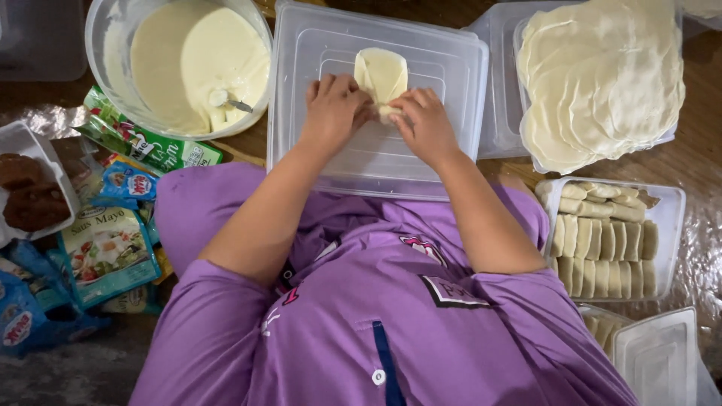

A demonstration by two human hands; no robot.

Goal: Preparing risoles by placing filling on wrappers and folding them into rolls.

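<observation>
Left hand (333, 107): fingers curled, pinching the near left edge of the wrapper.
Right hand (426, 122): fingers curled, pinching the near right edge of the same wrapper; both hands meet at its near end.
Wrapper (382, 74): pale, thin sheet, side flaps folded inward, lying near the middle of the upturned lid, slightly toward its far edge.
Upturned lid (316, 60): clear plastic, rectangular, flat on the floor directly ahead of the person.
Bowl (101, 45): clear, round, off the lid's left edge; holds pale cream batter with a spoon (229, 101) sunk in it.
Sachets (105, 248): green and blue packets heaped near the bowl, along the person's left side.
White tray (15, 139): far left; holds dark brown lumps.
Stack of wrappers (602, 75): round pale sheets fanned over a clear container, right of the lid.
Finished rolls (602, 240): folded pale pieces in rows inside a clear tub, nearer than the stack.
Garment (376, 316): purple, buttoned.
</observation>
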